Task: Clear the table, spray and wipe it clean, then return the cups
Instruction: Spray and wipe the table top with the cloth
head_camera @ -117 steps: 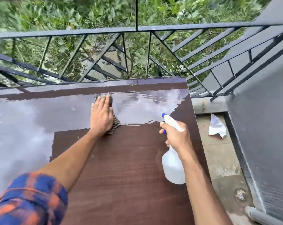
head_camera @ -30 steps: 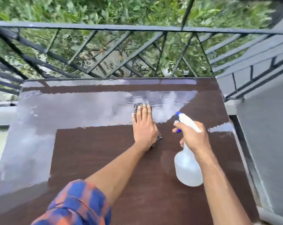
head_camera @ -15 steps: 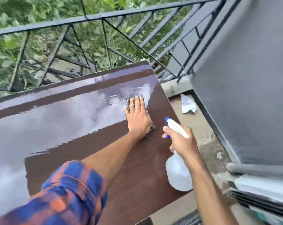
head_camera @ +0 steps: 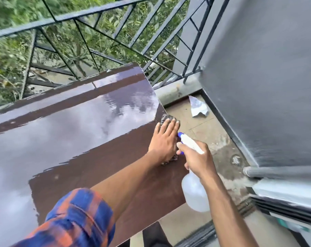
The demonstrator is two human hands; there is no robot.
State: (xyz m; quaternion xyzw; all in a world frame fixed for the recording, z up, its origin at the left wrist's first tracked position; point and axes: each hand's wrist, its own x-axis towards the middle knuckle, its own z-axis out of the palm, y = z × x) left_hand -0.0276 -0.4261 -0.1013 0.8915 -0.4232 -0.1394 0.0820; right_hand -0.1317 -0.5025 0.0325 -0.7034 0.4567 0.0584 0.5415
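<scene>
My left hand [head_camera: 164, 141] lies flat on a dark patterned cloth [head_camera: 166, 118], pressing it onto the right edge of the glossy brown table [head_camera: 76, 136]; the cloth's tip pokes past the edge. Just to the right, my right hand [head_camera: 198, 161] grips the neck of a white spray bottle [head_camera: 194, 195] with a blue trigger, held upright beside the table's right edge. The far and left parts of the tabletop shine with reflections. No cups are in view.
A black metal railing [head_camera: 101, 38] with greenery behind runs along the far side. A grey wall [head_camera: 261, 77] stands at the right. On the concrete floor lie a crumpled white paper [head_camera: 198, 107] and a drain grate [head_camera: 236, 160]. A grey pipe [head_camera: 279, 172] runs low on the right.
My left hand has slid the cloth rightward across the table to its right edge. The view has turned to the right. The spray bottle stays in my right hand.
</scene>
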